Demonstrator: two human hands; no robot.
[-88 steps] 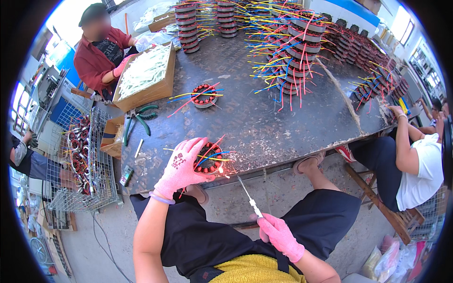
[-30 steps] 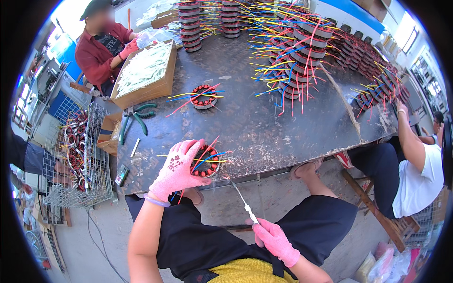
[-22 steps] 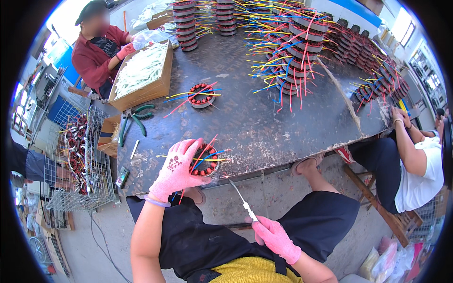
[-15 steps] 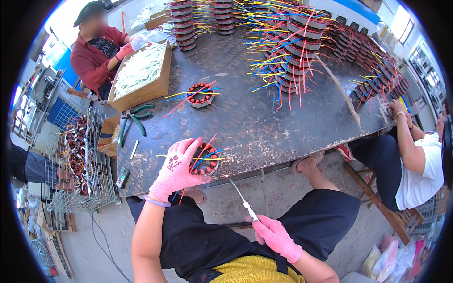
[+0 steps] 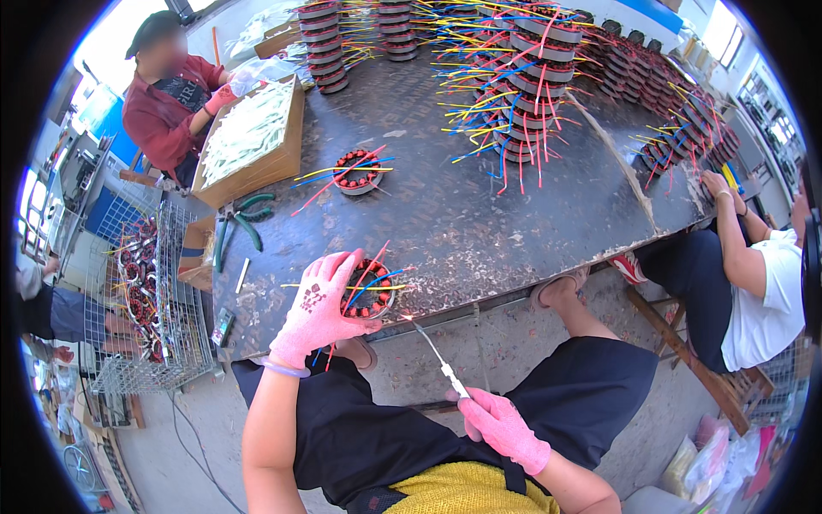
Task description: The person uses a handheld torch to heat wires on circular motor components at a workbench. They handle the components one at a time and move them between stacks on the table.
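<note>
Fingers [image 5: 330, 278] of left hand [image 5: 318, 310], in a pink glove, spread and curled over a round motor stator [image 5: 370, 289] at the near edge of a dark metal table [image 5: 479, 214], gripping its left side; red, blue and yellow wires sticking out of the stator past the fingertips

Far left: wire basket [image 5: 163, 300] holding more stators, beside the table's left end. Just right of it, on the table: green-handled pliers [image 5: 240, 218], then a cardboard box [image 5: 253, 141] of pale sleeves, with a person in a red top [image 5: 167, 111] seated behind, a pink-gloved hand reaching into the box. Near the table's middle: a second stator [image 5: 355, 174] lying alone, coloured wires fanning out

Lower centre, below the table edge and over the lap: right hand [image 5: 501, 424], also pink-gloved, clenched around the handle of a thin pointed tool [image 5: 437, 355], its tip angled up and left toward the held stator, close to it but whether touching cannot be told

Further right, at the back of the table: tall stacks of stators [image 5: 535, 77] bristling with wires. Far right: another seated person in a white shirt [image 5: 771, 283], forearm resting on the table edge
</note>
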